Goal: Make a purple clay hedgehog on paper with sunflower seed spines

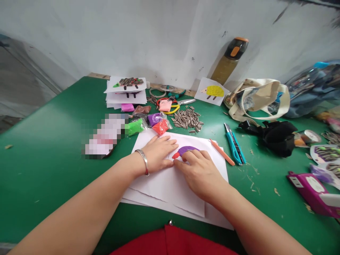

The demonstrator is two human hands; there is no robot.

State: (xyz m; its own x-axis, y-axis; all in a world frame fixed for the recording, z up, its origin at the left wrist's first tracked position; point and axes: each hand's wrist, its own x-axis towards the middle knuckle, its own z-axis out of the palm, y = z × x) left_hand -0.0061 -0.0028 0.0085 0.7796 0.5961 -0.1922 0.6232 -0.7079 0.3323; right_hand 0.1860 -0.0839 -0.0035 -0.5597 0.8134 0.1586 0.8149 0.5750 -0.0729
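White paper sheets (pixel 170 187) lie stacked on the green table. On the top sheet is a purple clay shape (pixel 188 149) with a small red clay piece (pixel 175 155) at its left end. My left hand (pixel 157 153), a silver bracelet at its wrist, rests flat on the paper left of the shape, fingers spread. Over the lower part of the purple shape, my right hand (pixel 198 170) has its fingers bent together, the index finger and thumb near the red piece. Whatever may be between those fingertips is hidden.
Behind the paper lie clay packets (pixel 136 126), sunflower seeds (pixel 187 119) and scissors (pixel 186 101). An orange pen (pixel 222 152) and a teal cutter (pixel 234 145) are on the right, with a black strap item (pixel 278 137) beyond. A phone-like object (pixel 106 136) lies left.
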